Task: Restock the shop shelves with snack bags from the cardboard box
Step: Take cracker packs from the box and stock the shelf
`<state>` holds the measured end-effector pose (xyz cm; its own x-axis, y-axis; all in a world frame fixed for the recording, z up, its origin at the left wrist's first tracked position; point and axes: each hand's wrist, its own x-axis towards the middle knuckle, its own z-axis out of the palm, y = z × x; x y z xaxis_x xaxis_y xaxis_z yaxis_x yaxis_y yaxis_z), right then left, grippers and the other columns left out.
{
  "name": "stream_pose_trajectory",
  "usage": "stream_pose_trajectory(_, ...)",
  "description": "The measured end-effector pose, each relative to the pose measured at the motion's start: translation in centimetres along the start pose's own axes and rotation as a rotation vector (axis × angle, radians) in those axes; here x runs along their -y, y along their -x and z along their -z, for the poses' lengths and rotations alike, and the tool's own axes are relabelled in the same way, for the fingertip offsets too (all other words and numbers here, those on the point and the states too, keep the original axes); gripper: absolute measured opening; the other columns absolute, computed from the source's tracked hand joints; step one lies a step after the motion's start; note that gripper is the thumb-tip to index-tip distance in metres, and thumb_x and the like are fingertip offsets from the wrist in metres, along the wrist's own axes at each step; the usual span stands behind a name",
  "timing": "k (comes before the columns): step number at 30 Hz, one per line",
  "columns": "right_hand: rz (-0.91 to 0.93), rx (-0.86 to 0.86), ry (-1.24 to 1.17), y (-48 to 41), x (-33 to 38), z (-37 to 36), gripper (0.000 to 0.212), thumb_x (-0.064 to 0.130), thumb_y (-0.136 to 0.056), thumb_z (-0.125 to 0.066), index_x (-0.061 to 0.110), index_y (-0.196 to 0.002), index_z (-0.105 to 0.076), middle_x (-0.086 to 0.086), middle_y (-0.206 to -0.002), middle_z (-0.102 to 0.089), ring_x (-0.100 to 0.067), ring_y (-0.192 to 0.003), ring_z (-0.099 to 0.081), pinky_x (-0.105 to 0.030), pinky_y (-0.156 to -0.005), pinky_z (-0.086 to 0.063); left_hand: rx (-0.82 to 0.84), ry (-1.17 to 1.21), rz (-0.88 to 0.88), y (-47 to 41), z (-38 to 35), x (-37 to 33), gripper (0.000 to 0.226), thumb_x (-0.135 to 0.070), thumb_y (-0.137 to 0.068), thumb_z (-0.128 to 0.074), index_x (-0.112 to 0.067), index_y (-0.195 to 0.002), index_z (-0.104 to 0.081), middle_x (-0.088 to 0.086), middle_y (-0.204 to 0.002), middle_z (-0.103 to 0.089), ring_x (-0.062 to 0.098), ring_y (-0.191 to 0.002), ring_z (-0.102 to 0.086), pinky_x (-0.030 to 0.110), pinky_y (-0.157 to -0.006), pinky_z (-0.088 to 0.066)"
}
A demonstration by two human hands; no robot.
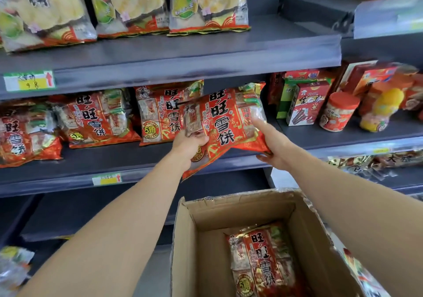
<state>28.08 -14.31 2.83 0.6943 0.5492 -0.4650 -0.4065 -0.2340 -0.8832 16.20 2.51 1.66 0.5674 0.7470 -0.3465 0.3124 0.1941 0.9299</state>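
Head view, looking along two bare arms at shop shelving: the left hand (190, 145) grips the lower left edge of a red snack bag (219, 122) with fingers curled over it. The right hand (272, 150) pinches its lower right corner, forefinger lying straight up the side, seemingly to steer it. The bag hangs tilted at the front of the middle shelf (114, 161), aimed at the gap right of a row of matching bags (160, 113); below, the open cardboard box (183, 239) holds at least one spare bag (263, 260), so restocking looks unfinished.
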Motion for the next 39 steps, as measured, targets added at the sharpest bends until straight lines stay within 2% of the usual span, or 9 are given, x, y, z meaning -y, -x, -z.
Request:
stream_pose_trajectory(2,0.047,-0.009,0.004,-1.3,0.3,0.1,0.052,0.053,-0.078,-0.068,0.023,-0.117,-0.051,0.005,-0.087,-0.069,-0.005,-0.061,-0.063,-0.02,-0.053,-0.047,0.009,-0.032,-0.038,-1.3,-0.7,-0.5,0.046,-0.009,-0.08,-0.073,-0.013,-0.122,-0.055,0.005,-0.12,-0.063,0.021,-0.106,-0.059,0.033,-0.091,-0.045)
stream_pose_trajectory(5,0.112,-0.084,0.036,-3.4,0.5,0.5,0.055,0.036,-0.076,-0.076,0.013,-0.12,-0.053,-0.004,-0.101,-0.072,-0.017,-0.077,-0.069,-0.032,-0.075,-0.057,0.005,-0.098,-0.094,-3.0,-1.6,-1.3,0.059,-0.008,-0.081,-0.072,-0.016,-0.134,-0.047,0.001,-0.125,-0.058,0.018,-0.109,-0.054,0.029,-0.092,-0.039)
stream_pose_trajectory(10,0.161,-0.184,0.147,-6.8,0.4,1.8,0.068,0.015,-0.081,-0.074,0.019,-0.135,-0.033,-0.004,-0.113,-0.062,-0.022,-0.088,-0.066,-0.035,-0.077,-0.055,0.004,-0.215,-0.162,-5.6,-3.6,-1.7,0.064,-0.001,-0.083,-0.067,-0.017,-0.138,-0.04,-0.004,-0.117,-0.053,0.016,-0.105,-0.05,0.026,-0.088,-0.038)
stream_pose_trajectory(17,0.196,-0.35,0.383,-13.9,1.2,2.7,0.071,0.032,-0.081,-0.07,0.027,-0.138,-0.029,-0.007,-0.13,-0.05,-0.034,-0.121,-0.048,-0.05,-0.1,-0.043,0.015,-0.211,-0.145,-9.8,-6.6,-2.2,0.072,0.002,-0.085,-0.062,-0.021,-0.146,-0.032,0.001,-0.139,-0.049,0.018,-0.113,-0.051,0.03,-0.089,-0.043)
stream_pose_trajectory(22,0.114,-0.423,0.611,-17.4,2.1,3.4,0.075,0.043,-0.087,-0.061,0.034,-0.147,-0.017,-0.011,-0.146,-0.027,-0.034,-0.135,-0.024,-0.043,-0.108,-0.025,-0.016,-0.175,-0.162,-12.3,-7.9,-2.1,0.071,0.004,-0.084,-0.06,-0.022,-0.145,-0.034,-0.001,-0.141,-0.047,0.018,-0.115,-0.052,0.03,-0.088,-0.045)
stream_pose_trajectory(27,0.089,-0.433,0.763,-19.2,1.3,4.1,0.074,0.047,-0.082,-0.065,0.023,-0.142,-0.028,-0.01,-0.14,-0.042,-0.033,-0.131,-0.037,-0.043,-0.109,-0.027,0.019,-0.204,-0.142,-12.4,-8.5,-1.6,0.058,0.008,-0.088,-0.054,-0.014,-0.14,-0.042,-0.001,-0.131,-0.053,0.01,-0.096,-0.05,0.019,-0.06,-0.038)
stream_pose_trajectory(31,0.093,-0.427,0.736,-19.5,1.1,3.8,0.063,0.04,-0.085,-0.064,0.016,-0.136,-0.034,-0.011,-0.138,-0.048,-0.034,-0.128,-0.043,-0.046,-0.107,-0.034,0.022,-0.263,-0.108,-13.0,-8.6,-1.8,0.057,0.004,-0.089,-0.055,-0.016,-0.142,-0.042,-0.006,-0.121,-0.053,0.011,-0.101,-0.049,0.023,-0.073,-0.042)
stream_pose_trajectory(35,0.101,-0.441,0.744,-18.9,1.1,3.2,0.059,0.035,-0.09,-0.059,0.013,-0.136,-0.03,-0.011,-0.139,-0.045,-0.035,-0.128,-0.042,-0.046,-0.106,-0.036,0.025,-0.275,-0.068,-13.1,-8.9,-1.2,0.068,0.0,-0.086,-0.061,-0.017,-0.146,-0.035,0.0,-0.142,-0.047,0.02,-0.122,-0.05,0.033,-0.102,-0.042)
stream_pose_trajectory(39,0.127,-0.41,0.735,-18.1,0.9,2.9,0.071,0.033,-0.09,-0.056,0.009,-0.145,-0.018,-0.011,-0.146,-0.036,-0.036,-0.127,-0.043,-0.048,-0.105,-0.036,0.012,-0.248,-0.056,-12.9,-9.2,-0.9,0.068,-0.001,-0.084,-0.063,-0.014,-0.146,-0.036,0.004,-0.143,-0.047,0.023,-0.126,-0.048,0.04,-0.108,-0.039)
